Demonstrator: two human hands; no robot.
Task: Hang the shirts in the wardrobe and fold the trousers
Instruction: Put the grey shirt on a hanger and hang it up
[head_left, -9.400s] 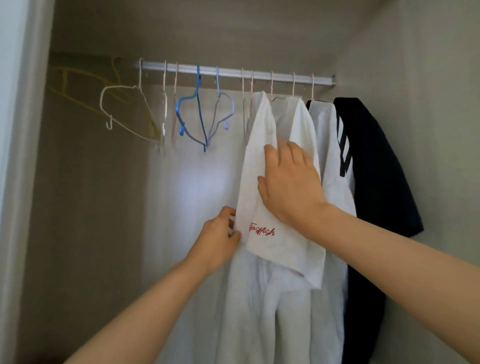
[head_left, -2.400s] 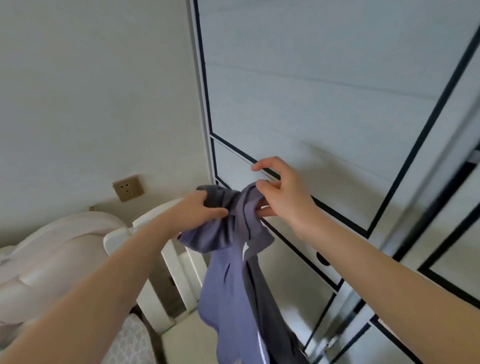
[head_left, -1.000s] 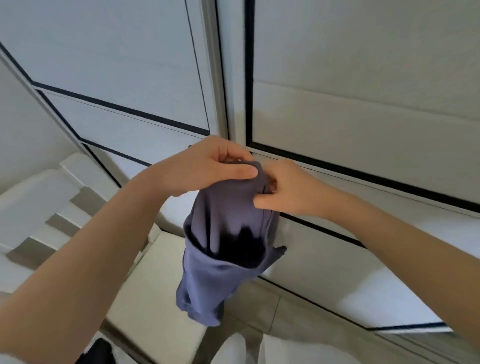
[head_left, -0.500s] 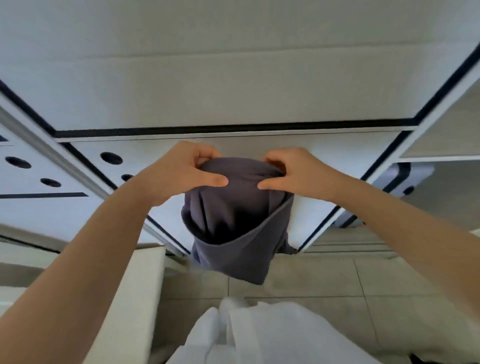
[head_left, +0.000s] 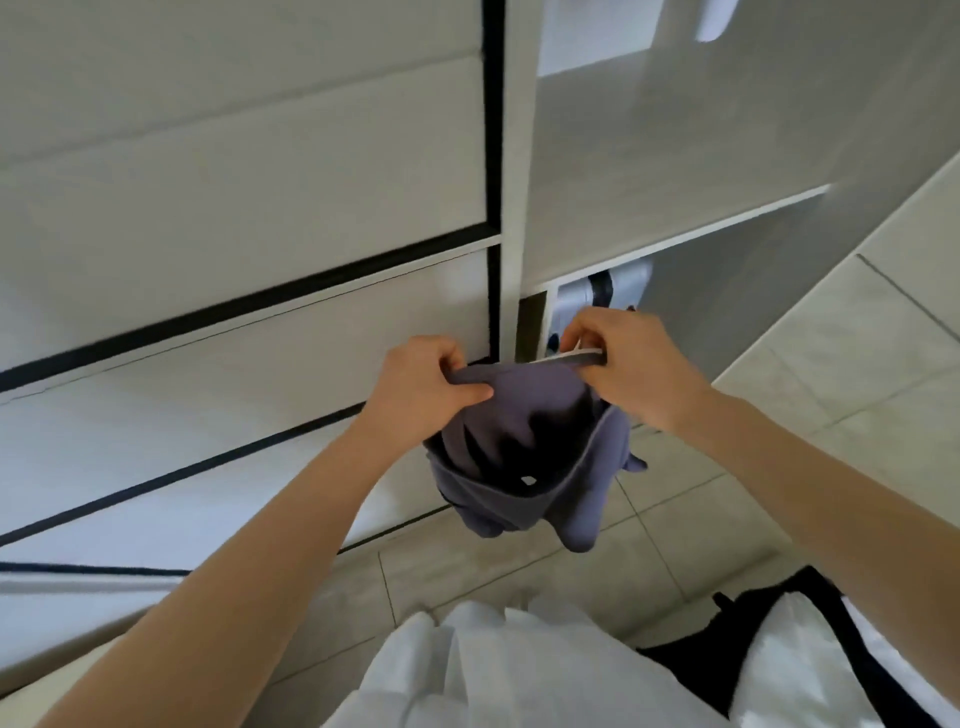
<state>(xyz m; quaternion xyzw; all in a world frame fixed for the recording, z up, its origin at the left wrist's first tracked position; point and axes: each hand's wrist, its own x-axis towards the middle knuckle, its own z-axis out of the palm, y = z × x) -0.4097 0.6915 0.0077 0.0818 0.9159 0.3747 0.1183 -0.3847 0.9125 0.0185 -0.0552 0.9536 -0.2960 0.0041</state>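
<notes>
Garment (head_left: 524, 441): purple-grey, bunched, hanging between both hands above floor (head_left: 675, 525), before wardrobe (head_left: 260, 208).
Left hand (head_left: 423, 387): fingers (head_left: 448, 359) curled over its top edge, thumb pressing cloth.
Right hand (head_left: 631, 364): pinching same edge, opposite end.

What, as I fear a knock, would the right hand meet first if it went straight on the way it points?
Probably the white hard case with a black band, under the white wardrobe shelf just beyond the right hand, which pinches the grey-purple fabric garment. Depth is unclear.

Both hands, left (head_left: 423, 387) & right (head_left: 631, 364), grip purple shirt (head_left: 524, 457) by wardrobe (head_left: 260, 208).
</notes>
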